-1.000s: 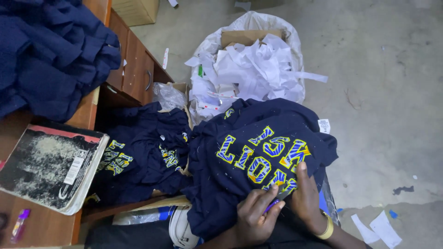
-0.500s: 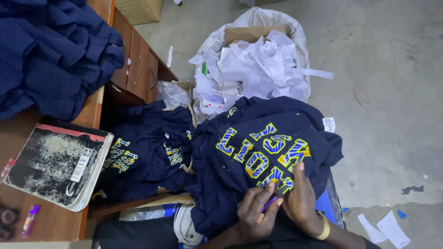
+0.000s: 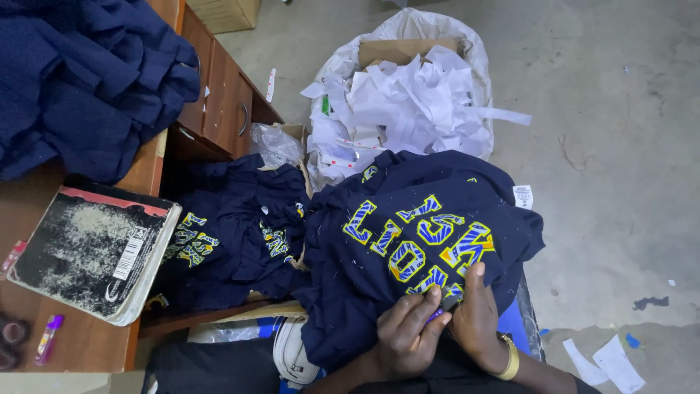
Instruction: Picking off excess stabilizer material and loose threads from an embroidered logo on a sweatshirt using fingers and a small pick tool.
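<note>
The left hand (image 3: 408, 337) is curling its fingers around a small purple tool (image 3: 435, 315), of which only a sliver is showing between the fingers, so its kind is hard to make out. The right hand (image 3: 477, 317), wearing a gold bangle (image 3: 508, 360) at the wrist, is pressing flat against the navy garment (image 3: 408, 248), its fingers pinching the cloth just beside the tool; both forearms are being cut off by the lower edge. The garment is lying bunched over the person's lap, its yellow-and-blue lettering facing up at 12 o'clock from the hands, its lower folds hiding whatever it is resting on. At 9 o'clock from it a heap of similar navy garments (image 3: 233, 233) is sitting in shadow beneath the wooden counter (image 3: 157, 164). At 12 o'clock, farther out, a white sack of paper scraps (image 3: 408, 102) is standing on the concrete floor (image 3: 620, 146). On the counter at 9 o'clock a worn black-covered book (image 3: 87, 248) is lying partly over the edge, with a small purple lighter-like object (image 3: 49, 337) near it, too small to identify. At 10 o'clock a pile of dark blue cloth (image 3: 80, 73) is running out of view.
</note>
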